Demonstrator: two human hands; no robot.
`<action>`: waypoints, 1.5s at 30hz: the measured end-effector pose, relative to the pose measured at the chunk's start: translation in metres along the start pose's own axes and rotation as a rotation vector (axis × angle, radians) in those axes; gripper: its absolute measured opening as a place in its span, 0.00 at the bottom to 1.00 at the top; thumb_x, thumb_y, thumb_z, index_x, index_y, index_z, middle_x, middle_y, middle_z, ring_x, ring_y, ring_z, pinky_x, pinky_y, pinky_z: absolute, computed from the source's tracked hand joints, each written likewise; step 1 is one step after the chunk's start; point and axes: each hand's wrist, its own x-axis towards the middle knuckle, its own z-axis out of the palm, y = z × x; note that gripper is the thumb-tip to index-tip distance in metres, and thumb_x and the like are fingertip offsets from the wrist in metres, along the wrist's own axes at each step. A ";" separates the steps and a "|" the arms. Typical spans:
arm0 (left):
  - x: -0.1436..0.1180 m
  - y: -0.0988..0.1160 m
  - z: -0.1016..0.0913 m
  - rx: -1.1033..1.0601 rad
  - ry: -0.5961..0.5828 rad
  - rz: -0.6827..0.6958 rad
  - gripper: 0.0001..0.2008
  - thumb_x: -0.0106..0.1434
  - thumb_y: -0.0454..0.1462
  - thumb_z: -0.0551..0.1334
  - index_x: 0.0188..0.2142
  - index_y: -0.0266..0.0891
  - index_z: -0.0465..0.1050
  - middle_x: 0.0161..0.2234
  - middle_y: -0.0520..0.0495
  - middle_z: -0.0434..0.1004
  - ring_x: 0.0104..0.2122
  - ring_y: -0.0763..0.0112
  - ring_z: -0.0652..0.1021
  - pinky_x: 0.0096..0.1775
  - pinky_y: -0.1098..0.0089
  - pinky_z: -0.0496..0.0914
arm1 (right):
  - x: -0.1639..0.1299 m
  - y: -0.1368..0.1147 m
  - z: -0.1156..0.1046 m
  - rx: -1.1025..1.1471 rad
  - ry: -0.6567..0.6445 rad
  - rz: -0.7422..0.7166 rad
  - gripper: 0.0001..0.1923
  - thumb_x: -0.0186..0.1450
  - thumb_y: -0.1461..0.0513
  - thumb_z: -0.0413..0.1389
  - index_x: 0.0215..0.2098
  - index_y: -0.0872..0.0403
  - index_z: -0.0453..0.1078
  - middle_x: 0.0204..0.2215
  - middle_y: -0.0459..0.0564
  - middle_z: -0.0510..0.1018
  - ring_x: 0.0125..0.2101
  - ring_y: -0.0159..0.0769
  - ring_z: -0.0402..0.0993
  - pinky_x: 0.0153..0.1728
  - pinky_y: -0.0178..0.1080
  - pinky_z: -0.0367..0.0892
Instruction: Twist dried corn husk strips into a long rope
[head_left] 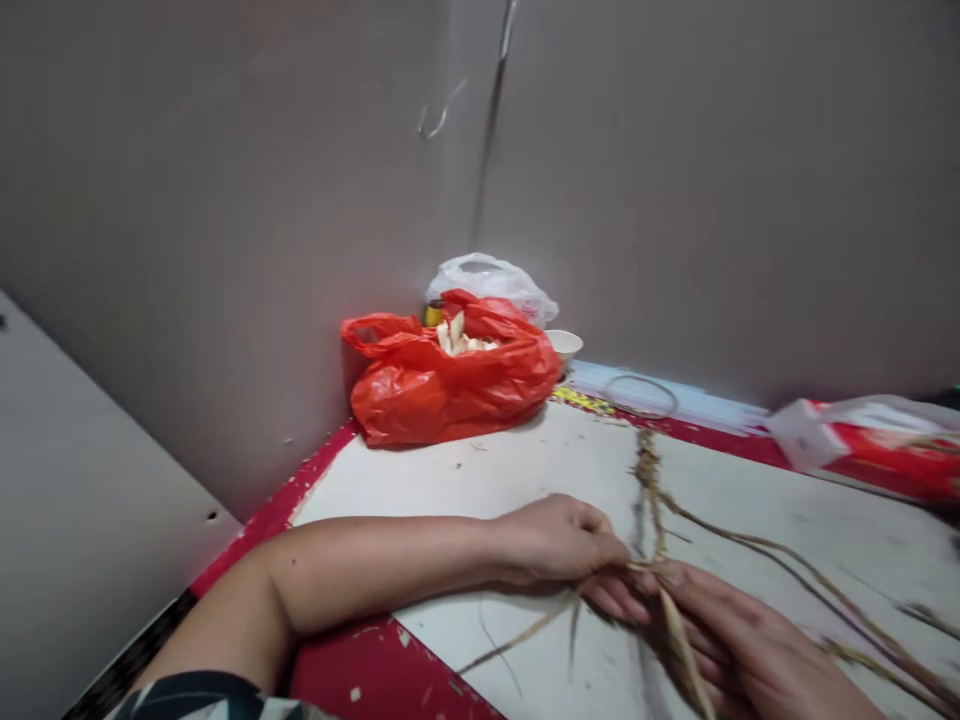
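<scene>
The person's left hand (559,545) lies low on the white table (480,470), forearm resting along the red edge band, with its fingers closed in a pinch on a bundle of dry fibre strands (660,560). The right hand (750,650) meets it from the lower right, palm half up, fingers curled narrowly around the same strands, so that the two hands grip the bundle at one spot and keep it taut there. Above that spot the strands are already twisted into a braided length (647,470), which runs away across the table toward a thin ring (641,396) lying near the far edge; whether the braid is tied to the ring cannot be told, as the view is blurred there. Loose strands trail off to the right and a few stray toward the near edge, kept apart from the worked part.

In the corner against the grey wall sits a red plastic bag (450,385) with pale pieces showing at its mouth, a white bag (495,280) behind it, and a small white bowl (564,346) just beside them. A red and white packet (870,445) lies at the right.
</scene>
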 end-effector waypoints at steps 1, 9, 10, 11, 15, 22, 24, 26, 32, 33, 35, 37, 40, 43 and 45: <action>-0.002 0.000 0.001 0.026 0.017 0.013 0.10 0.58 0.30 0.52 0.22 0.33 0.63 0.15 0.51 0.68 0.15 0.78 0.71 0.23 0.75 0.66 | -0.002 0.000 0.001 -0.006 -0.014 -0.013 0.16 0.48 0.54 0.66 0.25 0.54 0.66 0.14 0.40 0.59 0.16 0.23 0.54 0.14 0.25 0.51; -0.002 -0.001 0.003 0.094 0.004 0.283 0.02 0.59 0.33 0.55 0.31 0.36 0.62 0.19 0.56 0.66 0.14 0.85 0.60 0.18 0.80 0.51 | 0.002 -0.004 -0.005 0.008 -0.098 -0.051 0.14 0.58 0.54 0.59 0.27 0.57 0.65 0.14 0.34 0.44 0.15 0.20 0.34 0.13 0.26 0.35; -0.001 0.000 0.003 0.113 -0.014 0.300 0.03 0.59 0.34 0.55 0.30 0.35 0.63 0.19 0.55 0.67 0.16 0.85 0.61 0.19 0.80 0.52 | 0.002 -0.004 -0.007 0.023 -0.114 -0.048 0.14 0.58 0.54 0.58 0.27 0.57 0.65 0.14 0.34 0.43 0.15 0.20 0.33 0.13 0.26 0.35; -0.002 0.000 0.003 0.135 -0.025 0.312 0.05 0.59 0.36 0.56 0.30 0.35 0.63 0.20 0.54 0.67 0.17 0.84 0.62 0.21 0.79 0.53 | 0.002 -0.004 -0.008 0.038 -0.133 -0.043 0.14 0.59 0.54 0.58 0.27 0.57 0.65 0.14 0.34 0.43 0.14 0.20 0.33 0.13 0.26 0.35; -0.005 0.002 -0.001 0.288 -0.043 0.324 0.07 0.60 0.38 0.56 0.32 0.35 0.64 0.19 0.55 0.65 0.19 0.82 0.63 0.24 0.78 0.56 | 0.002 -0.005 -0.013 0.099 -0.211 0.015 0.11 0.60 0.58 0.56 0.27 0.57 0.65 0.14 0.34 0.44 0.14 0.20 0.33 0.12 0.26 0.36; -0.009 0.005 -0.006 0.750 0.063 0.502 0.09 0.59 0.38 0.54 0.28 0.34 0.69 0.20 0.56 0.60 0.21 0.80 0.61 0.25 0.76 0.55 | 0.005 -0.009 -0.018 0.205 -0.206 0.124 0.09 0.58 0.61 0.57 0.24 0.57 0.63 0.13 0.36 0.51 0.13 0.19 0.37 0.11 0.25 0.38; -0.009 0.006 -0.007 0.834 0.065 0.536 0.11 0.60 0.38 0.54 0.29 0.34 0.70 0.21 0.55 0.63 0.23 0.79 0.63 0.27 0.76 0.56 | 0.005 -0.009 -0.019 0.220 -0.207 0.132 0.10 0.58 0.61 0.57 0.23 0.57 0.62 0.13 0.35 0.51 0.12 0.18 0.37 0.11 0.24 0.38; -0.009 0.006 -0.009 0.887 0.039 0.565 0.12 0.61 0.39 0.53 0.30 0.34 0.72 0.23 0.53 0.67 0.24 0.79 0.65 0.28 0.76 0.58 | 0.006 -0.009 -0.020 0.225 -0.212 0.129 0.10 0.58 0.61 0.56 0.23 0.57 0.62 0.12 0.35 0.51 0.12 0.18 0.38 0.11 0.24 0.39; -0.010 0.008 -0.012 1.178 0.087 0.667 0.14 0.64 0.40 0.50 0.30 0.36 0.70 0.25 0.50 0.72 0.24 0.77 0.68 0.30 0.75 0.59 | 0.007 -0.009 -0.021 0.197 -0.248 0.134 0.10 0.60 0.60 0.55 0.24 0.57 0.63 0.13 0.36 0.53 0.12 0.18 0.39 0.11 0.24 0.38; -0.011 0.008 -0.012 1.260 0.122 0.675 0.15 0.65 0.40 0.49 0.30 0.36 0.70 0.25 0.50 0.72 0.24 0.76 0.68 0.30 0.74 0.59 | 0.007 -0.009 -0.020 0.194 -0.253 0.139 0.10 0.60 0.60 0.56 0.24 0.57 0.63 0.13 0.36 0.53 0.12 0.18 0.39 0.11 0.24 0.38; -0.011 0.007 -0.011 1.410 0.176 0.672 0.15 0.66 0.40 0.47 0.31 0.37 0.68 0.25 0.49 0.72 0.24 0.74 0.70 0.29 0.73 0.60 | 0.006 -0.009 -0.020 0.191 -0.250 0.145 0.11 0.59 0.60 0.56 0.23 0.57 0.63 0.12 0.36 0.53 0.12 0.18 0.39 0.10 0.24 0.37; -0.011 0.005 -0.011 1.527 0.192 0.652 0.14 0.66 0.40 0.46 0.33 0.38 0.67 0.25 0.48 0.72 0.23 0.72 0.71 0.28 0.72 0.60 | 0.006 -0.010 -0.019 0.191 -0.238 0.148 0.11 0.58 0.60 0.57 0.22 0.57 0.62 0.13 0.36 0.53 0.12 0.18 0.40 0.10 0.24 0.38; -0.011 0.003 -0.011 1.645 0.204 0.627 0.10 0.65 0.39 0.47 0.35 0.38 0.64 0.24 0.48 0.72 0.22 0.70 0.72 0.26 0.71 0.60 | 0.004 -0.010 -0.018 0.199 -0.216 0.153 0.13 0.56 0.60 0.59 0.21 0.57 0.59 0.13 0.37 0.54 0.12 0.18 0.42 0.10 0.23 0.39; -0.010 0.001 -0.011 1.697 0.218 0.648 0.07 0.63 0.35 0.48 0.36 0.37 0.62 0.24 0.47 0.73 0.22 0.68 0.72 0.27 0.70 0.62 | 0.003 -0.011 -0.018 0.201 -0.205 0.166 0.14 0.55 0.61 0.60 0.21 0.56 0.58 0.13 0.37 0.53 0.13 0.18 0.42 0.10 0.23 0.40; -0.011 0.001 -0.011 1.717 0.210 0.667 0.06 0.63 0.33 0.48 0.37 0.37 0.61 0.25 0.46 0.73 0.22 0.68 0.72 0.28 0.69 0.62 | 0.003 -0.012 -0.018 0.211 -0.209 0.178 0.15 0.54 0.61 0.60 0.20 0.56 0.58 0.13 0.37 0.53 0.13 0.19 0.41 0.10 0.23 0.40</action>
